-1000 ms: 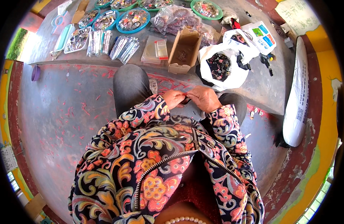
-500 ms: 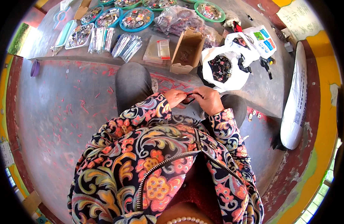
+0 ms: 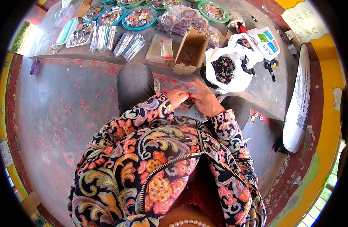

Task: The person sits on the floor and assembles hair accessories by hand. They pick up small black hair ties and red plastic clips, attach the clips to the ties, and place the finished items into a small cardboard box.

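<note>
My hands meet between my knees, over a small dark band, perhaps a hair tie; its details are too small to make out. With thumb and fingers closed, my left hand pinches its left side. My right hand touches the fingertips of the left one, thumb and forefinger together at the band while its other fingers fan upward. Just beyond the right hand, a white plastic bag stands with its mouth spread, full of dark bands with small coloured pieces.
On the raised ledge stand an open cardboard box, clear plastic sleeves, bundles of slim packets and round blue baskets of small items. A silvery-white long package leans at the right. Red scraps litter the floor.
My right hand has opened its outer fingers from a closed grip and fanned them upward. The left hand keeps its pinch in nearly the same place.
</note>
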Tool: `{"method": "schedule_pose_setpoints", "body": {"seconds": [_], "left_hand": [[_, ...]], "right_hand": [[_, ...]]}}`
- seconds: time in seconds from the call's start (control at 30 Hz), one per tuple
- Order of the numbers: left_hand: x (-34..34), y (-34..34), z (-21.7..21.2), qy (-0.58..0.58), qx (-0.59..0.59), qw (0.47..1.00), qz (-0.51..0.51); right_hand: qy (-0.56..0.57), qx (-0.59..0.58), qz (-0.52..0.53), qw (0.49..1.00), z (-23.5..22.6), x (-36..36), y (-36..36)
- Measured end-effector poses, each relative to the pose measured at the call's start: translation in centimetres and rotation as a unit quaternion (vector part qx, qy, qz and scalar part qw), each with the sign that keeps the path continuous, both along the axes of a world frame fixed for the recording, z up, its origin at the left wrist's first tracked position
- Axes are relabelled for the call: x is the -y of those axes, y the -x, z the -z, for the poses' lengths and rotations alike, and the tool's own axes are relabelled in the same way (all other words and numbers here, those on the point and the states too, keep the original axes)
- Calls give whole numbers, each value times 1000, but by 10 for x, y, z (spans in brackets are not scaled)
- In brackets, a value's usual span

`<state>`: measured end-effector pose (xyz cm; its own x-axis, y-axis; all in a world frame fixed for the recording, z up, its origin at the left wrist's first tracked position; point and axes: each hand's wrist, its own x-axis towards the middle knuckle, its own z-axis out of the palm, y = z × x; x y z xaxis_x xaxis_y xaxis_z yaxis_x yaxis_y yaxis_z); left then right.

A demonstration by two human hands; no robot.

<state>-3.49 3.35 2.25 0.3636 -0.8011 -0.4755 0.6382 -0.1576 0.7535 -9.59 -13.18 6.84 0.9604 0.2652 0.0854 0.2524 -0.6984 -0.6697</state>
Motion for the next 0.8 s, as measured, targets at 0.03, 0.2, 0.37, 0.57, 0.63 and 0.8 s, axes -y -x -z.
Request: {"method": "schedule_pose_setpoints", "body": {"seconds": [0.03,0.2,0.37,0.57,0.63,0.8], "left_hand": [[-1,1,1,3,1,1000,-3],[0,1,-9,-7,9,1000,-13],[0,-2,-10,30,-28,994,-103],[1,-3,-7,16,-39,994,-106],[0,-2,-11,18,-37,995,-91],[-2,-1,-12,36,-35,996,-74]], "right_hand": [[-7,-18,-8,1000,1,1,0],[-58,-80,-22,995,6,5,2],[-94,-47,55,993,-6,1,-2],[-27,-22,51,998,-5,3,-2],[-32,-36,55,997,-6,1,-2],[-72,-42,64,994,-5,-2,-3]]}}
